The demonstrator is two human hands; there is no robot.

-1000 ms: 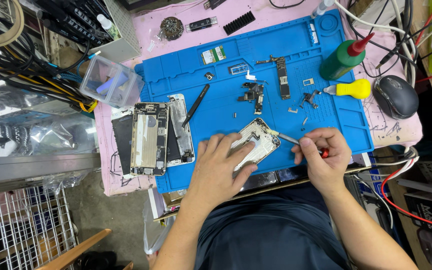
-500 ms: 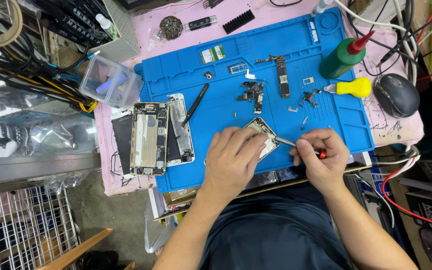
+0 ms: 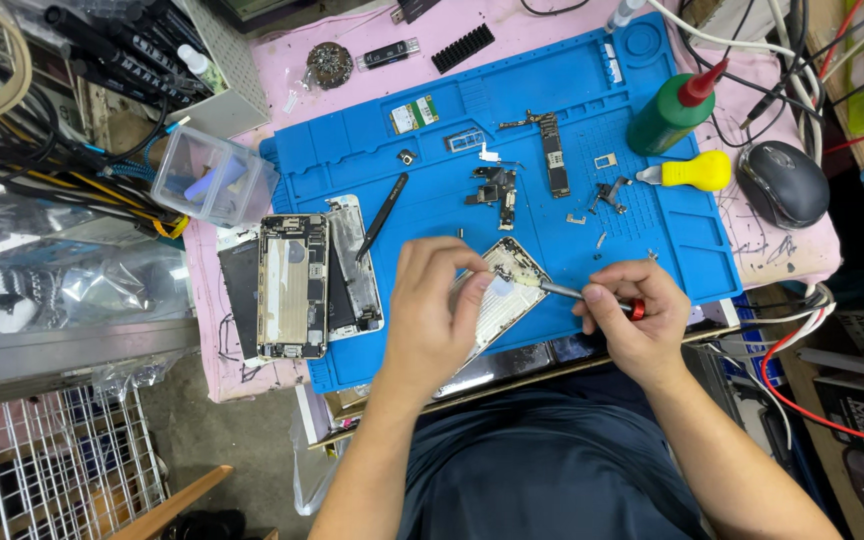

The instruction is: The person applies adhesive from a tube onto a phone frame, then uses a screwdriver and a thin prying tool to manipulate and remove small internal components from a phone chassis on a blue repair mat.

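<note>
An opened phone housing (image 3: pixel 508 290) lies tilted on the blue work mat (image 3: pixel 432 160) near its front edge. My left hand (image 3: pixel 432 315) rests on the housing, fingers curled over its left side and pinching at its upper part. My right hand (image 3: pixel 632 320) grips a small screwdriver (image 3: pixel 577 293) with a red collar, its tip touching the top of the housing beside my left fingertips.
A second opened phone body (image 3: pixel 292 285) and screen (image 3: pixel 357 265) lie at the mat's left. Black tweezers (image 3: pixel 382 213), a logic board (image 3: pixel 552 155) and small parts are scattered mid-mat. A green bottle (image 3: pixel 667 115), yellow tool (image 3: pixel 697 172) and mouse (image 3: pixel 784 183) stand right; a clear box (image 3: pixel 212 178) left.
My left hand slid up and over the housing, its fingers now meeting the screwdriver tip. My right hand stayed almost in place.
</note>
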